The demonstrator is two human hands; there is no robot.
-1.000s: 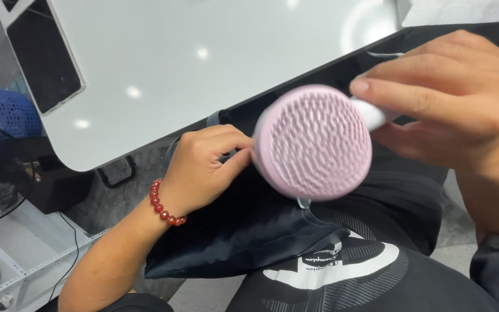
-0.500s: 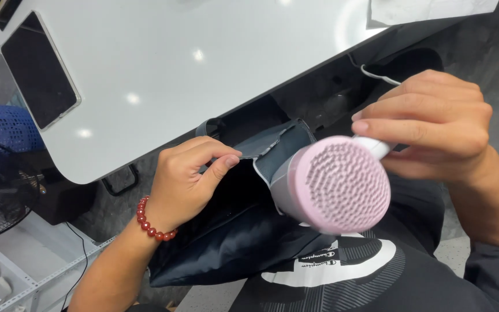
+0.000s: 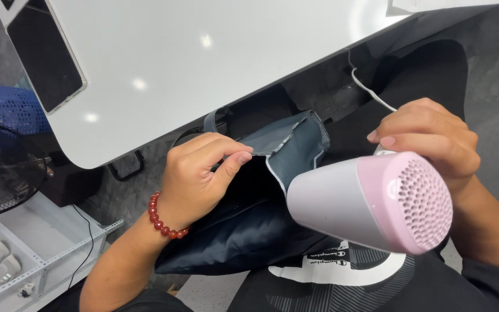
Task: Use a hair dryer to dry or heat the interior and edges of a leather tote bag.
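left hand (image 3: 200,176) pinching the rim of a dark bag (image 3: 249,225), thumb and forefinger pressed together on the fabric, other fingers curled in. red bead bracelet (image 3: 163,222) on that wrist. bag resting on the lap below the table (image 3: 203,63) edge, mouth pulled open, grey lining (image 3: 290,147) turned out. right hand (image 3: 434,144) wrapped around the handle of a hair dryer (image 3: 371,199), fingers close together over the top, handle itself hidden behind the body. dryer white with a pink perforated rear grille facing the camera, nozzle end pointing toward the open mouth, just beside the lining. white cord (image 3: 371,92) running up past the right hand. phone (image 3: 44,55) lying on the table, far left. fan (image 3: 1,167) and blue basket (image 3: 12,107) down at left.
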